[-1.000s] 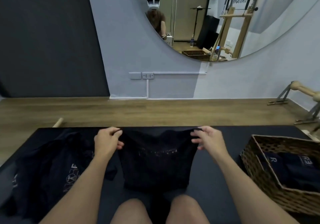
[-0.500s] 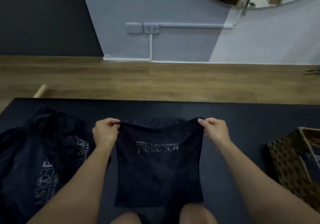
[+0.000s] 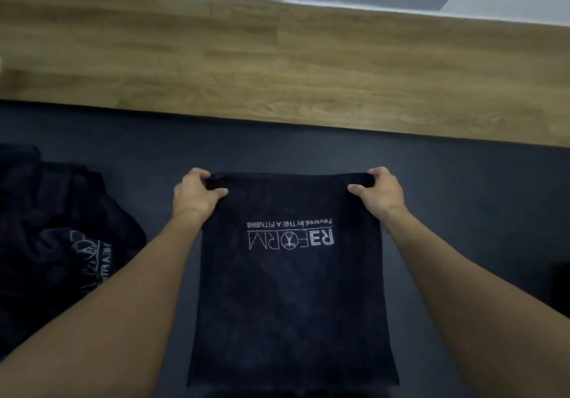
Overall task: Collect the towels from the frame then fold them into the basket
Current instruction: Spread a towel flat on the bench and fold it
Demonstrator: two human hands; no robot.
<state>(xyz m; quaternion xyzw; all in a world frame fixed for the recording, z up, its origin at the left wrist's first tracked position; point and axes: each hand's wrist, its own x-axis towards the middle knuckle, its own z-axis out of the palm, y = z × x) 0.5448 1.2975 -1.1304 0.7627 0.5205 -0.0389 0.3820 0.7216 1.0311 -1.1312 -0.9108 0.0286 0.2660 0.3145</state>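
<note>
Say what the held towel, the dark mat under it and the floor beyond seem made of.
The towel looks like black cloth, likely terry cotton: matte, faintly napped, with a white logo. The mat is dark grey, smooth and matte, perhaps rubber or foam. The floor shows planks with grain and a slight sheen: wood or laminate.

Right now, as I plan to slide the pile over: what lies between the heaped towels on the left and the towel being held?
Head view: a strip of bare dark mat, crossed by the left forearm; heaped towels and held towel lie apart.
</note>
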